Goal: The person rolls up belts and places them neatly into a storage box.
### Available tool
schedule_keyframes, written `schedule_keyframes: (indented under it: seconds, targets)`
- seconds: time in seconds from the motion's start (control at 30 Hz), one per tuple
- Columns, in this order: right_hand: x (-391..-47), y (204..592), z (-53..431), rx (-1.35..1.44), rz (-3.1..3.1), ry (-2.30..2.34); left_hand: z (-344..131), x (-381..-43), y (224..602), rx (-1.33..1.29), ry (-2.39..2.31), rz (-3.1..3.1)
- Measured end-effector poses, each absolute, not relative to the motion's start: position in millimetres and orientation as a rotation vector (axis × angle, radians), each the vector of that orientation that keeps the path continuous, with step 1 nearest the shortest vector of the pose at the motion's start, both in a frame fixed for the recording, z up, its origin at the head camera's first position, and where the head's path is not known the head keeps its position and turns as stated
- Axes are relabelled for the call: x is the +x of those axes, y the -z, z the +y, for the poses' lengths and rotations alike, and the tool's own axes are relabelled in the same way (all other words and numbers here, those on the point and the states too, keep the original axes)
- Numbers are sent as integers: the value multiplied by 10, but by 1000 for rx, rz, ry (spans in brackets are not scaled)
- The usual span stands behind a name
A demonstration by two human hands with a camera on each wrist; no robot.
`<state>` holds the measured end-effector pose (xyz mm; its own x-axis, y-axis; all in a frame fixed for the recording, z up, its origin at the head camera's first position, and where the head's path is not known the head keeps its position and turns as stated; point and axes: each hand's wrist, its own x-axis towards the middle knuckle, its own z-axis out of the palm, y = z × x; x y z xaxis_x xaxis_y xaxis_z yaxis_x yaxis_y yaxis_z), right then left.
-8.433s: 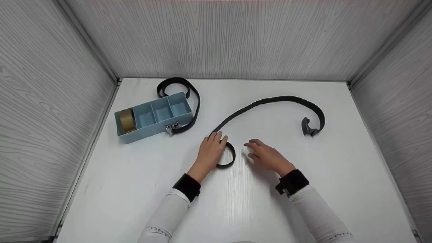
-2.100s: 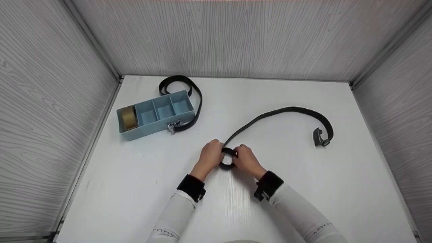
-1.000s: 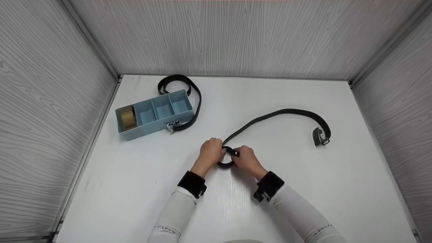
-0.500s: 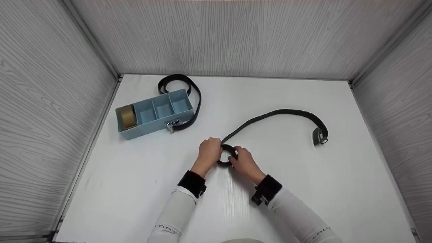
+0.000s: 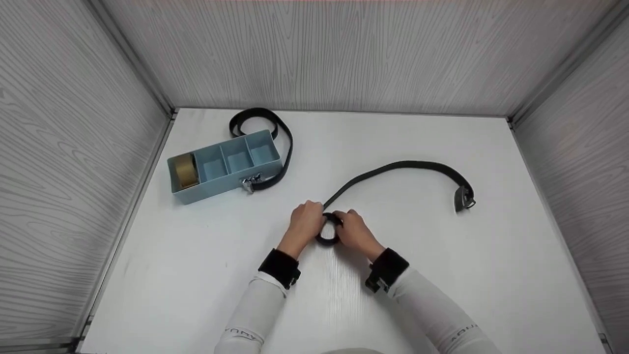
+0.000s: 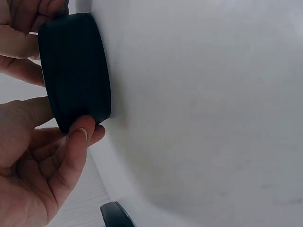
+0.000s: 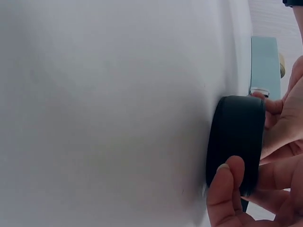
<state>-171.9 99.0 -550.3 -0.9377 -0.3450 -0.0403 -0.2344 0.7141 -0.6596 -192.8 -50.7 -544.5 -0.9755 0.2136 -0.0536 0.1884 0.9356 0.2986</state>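
A black belt lies on the white table with its near end wound into an upright coil (image 5: 328, 242). My left hand (image 5: 305, 220) grips the coil's left side. From the right, my right hand (image 5: 357, 231) pinches the same coil with thumb and fingers. The left wrist view shows the belt's smooth outer face (image 6: 75, 71) between the fingers of both hands. In the right wrist view the coil (image 7: 236, 137) stands on its edge. The loose length of belt (image 5: 408, 164) curves away to the far right and ends at a dark buckle (image 5: 462, 199).
At the back left stands a blue four-part box (image 5: 221, 186) with a roll of brown tape (image 5: 186, 171) in its left compartment. A second black belt (image 5: 289, 147) winds behind and beside it, its silver buckle (image 5: 249, 184) against the front. Wood-grain walls border the table.
My right hand, apart from the belt in the oldest frame, now pinches the coil. The coil has become smaller and thicker. Over the last two seconds the buckle has shifted slightly left and turned.
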Motion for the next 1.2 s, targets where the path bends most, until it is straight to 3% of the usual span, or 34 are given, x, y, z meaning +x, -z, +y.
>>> schedule_keyframes:
  seconds: [0.33, 0.9, 1.2]
  targets:
    - [-1683, 5491, 1089, -240, 2707, 1092, -475, -1924, 5496, 286, -543, 3062]
    - [-1751, 5492, 1099, -393, 2784, 1031, -452, -1970, 5447, 368, -451, 3060]
    - [-1700, 5481, 1131, -172, 2732, 1075, -394, -1962, 5495, 301, -531, 3051]
